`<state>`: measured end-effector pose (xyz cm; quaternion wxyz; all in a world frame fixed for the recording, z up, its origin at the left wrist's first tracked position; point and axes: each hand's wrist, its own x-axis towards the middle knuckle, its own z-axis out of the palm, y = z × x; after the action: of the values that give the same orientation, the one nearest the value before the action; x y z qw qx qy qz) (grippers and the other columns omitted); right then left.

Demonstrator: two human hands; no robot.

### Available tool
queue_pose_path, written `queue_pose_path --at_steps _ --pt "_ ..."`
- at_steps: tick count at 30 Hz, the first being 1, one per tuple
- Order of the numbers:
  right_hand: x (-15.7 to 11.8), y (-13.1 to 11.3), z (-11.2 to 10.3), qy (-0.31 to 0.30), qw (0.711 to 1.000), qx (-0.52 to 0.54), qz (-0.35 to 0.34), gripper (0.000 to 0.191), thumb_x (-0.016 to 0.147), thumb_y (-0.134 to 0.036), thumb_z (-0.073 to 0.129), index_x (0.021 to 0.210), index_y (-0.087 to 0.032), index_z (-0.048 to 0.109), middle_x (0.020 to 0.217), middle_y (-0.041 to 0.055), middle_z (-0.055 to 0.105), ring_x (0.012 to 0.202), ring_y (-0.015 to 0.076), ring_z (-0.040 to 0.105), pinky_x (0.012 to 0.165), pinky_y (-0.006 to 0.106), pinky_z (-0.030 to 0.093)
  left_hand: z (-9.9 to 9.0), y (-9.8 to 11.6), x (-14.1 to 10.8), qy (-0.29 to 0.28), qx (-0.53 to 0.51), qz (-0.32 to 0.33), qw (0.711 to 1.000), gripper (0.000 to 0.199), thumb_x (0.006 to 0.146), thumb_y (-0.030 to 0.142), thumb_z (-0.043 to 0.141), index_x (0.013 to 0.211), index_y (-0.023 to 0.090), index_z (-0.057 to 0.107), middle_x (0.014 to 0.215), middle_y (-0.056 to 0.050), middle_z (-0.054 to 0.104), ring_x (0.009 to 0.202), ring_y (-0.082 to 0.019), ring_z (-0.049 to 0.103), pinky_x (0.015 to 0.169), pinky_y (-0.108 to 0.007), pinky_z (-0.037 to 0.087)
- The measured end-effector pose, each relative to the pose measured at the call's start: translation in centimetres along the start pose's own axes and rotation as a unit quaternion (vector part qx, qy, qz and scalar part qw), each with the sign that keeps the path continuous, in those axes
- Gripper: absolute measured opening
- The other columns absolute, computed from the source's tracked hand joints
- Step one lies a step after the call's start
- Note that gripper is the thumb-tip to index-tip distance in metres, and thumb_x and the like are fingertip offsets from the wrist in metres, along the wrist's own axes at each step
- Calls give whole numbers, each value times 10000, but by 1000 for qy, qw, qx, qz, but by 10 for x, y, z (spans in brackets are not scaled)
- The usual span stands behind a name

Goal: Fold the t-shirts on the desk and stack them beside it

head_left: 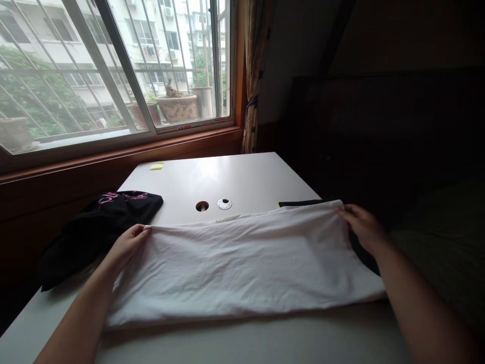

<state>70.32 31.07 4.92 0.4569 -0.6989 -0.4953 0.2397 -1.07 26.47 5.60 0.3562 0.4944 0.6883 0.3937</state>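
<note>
Both hands pinch the far corners of a white cloth (242,268), thumbs against fingers, with its far edge drawn out between them. Outside, beyond the barred window (109,65) at the left, are pale buildings, greenery and plant pots. Lower down, a black cloth (102,222) with pink lettering lies bunched along the left edge of the white worktop (246,182), its folds reaching behind the left wrist. Left hand (132,240) grips the white cloth's far left corner, just beside that black bundle. Near the worktop's far left corner sits a yellow note (156,166). Further right, a round hole (202,206) opens in the surface, and just beside it is a round silvery fitting (225,203) with a dark opening. Between the hands, the white cloth spans the near part of the worktop, softly creased, with shadow under its near edge; how much of it touches the surface cannot be told. Next comes a patterned curtain (252,76), gathered beside the window. Black material (303,203) shows behind the cloth's far right part, by the worktop's right edge. Right hand (359,222) holds the far right corner, dark fabric showing below it
</note>
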Motion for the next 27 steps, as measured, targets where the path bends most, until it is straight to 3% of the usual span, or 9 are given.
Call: queue_pose_path --at_steps 4,8,10,13,16,19,22,25,27 --pt "7 6 8 -33 997 13 73 329 763 -524 726 959 -266 674 1001 127 736 860 276 686 695 356 518 2 4 0 1 8 -7 1000 698 596 731 806 1002 172 708 898 -52 718 811 -226 672 668 -274 525" --pt "15 -3 16 -76 990 16 114 581 759 -465 793 1281 -277 623 1085 165 751 880 278 716 690 366 516 0 10 3 -47 20 -5 999 838 615 645 846 1297 199 646 989 -70 739 926 -263 707 765 -315 552" --pt "18 -10 20 -108 988 18 110 641 789 -439 783 1376 -265 593 1130 177 750 921 272 723 729 372 519 0 13 7 -56 56 5 997 824 616 635 847 1297 207 670 1000 -70 747 939 -267 702 778 -312 544" --pt "23 -17 25 -132 988 5 83 416 790 -386 774 1169 -215 749 1153 180 751 1041 293 699 853 381 511 3 16 12 -58 81 16 995 731 597 654 840 1169 208 749 1038 -82 764 973 -290 697 795 -317 543" --pt "27 -13 24 -105 993 -14 50 249 750 -385 784 952 -242 805 1124 121 768 1116 327 670 969 416 494 6 18 12 -46 71 20 996 662 595 683 821 1041 197 778 999 -87 778 954 -302 700 773 -324 552" --pt "28 -3 16 -66 998 -9 22 264 741 -410 784 971 -282 804 1126 72 772 1128 334 670 1000 447 500 3 18 8 -18 46 16 999 632 576 702 824 947 192 781 908 -69 775 836 -267 701 679 -295 545" --pt "29 4 6 -42 999 22 12 272 764 -395 782 1013 -288 800 1169 73 763 1162 307 661 1021 408 485 -2 15 8 -9 5 -4 1000 637 571 682 844 975 195 770 876 -46 762 755 -220 680 607 -256 519" --pt "30 4 3 -27 998 53 7 293 786 -384 783 1061 -284 789 1187 87 757 1164 275 660 1002 365 486 -2 10 13 0 -9 -9 1000 638 610 672 824 1023 191 752 891 -47 756 763 -214 674 607 -249 509" --pt "32 3 6 -21 998 59 3 297 786 -377 779 1067 -280 784 1180 84 758 1148 268 666 996 361 492 4 7 17 25 35 7 999 611 639 681 783 1007 195 753 904 -57 761 815 -242 686 650 -268 519"
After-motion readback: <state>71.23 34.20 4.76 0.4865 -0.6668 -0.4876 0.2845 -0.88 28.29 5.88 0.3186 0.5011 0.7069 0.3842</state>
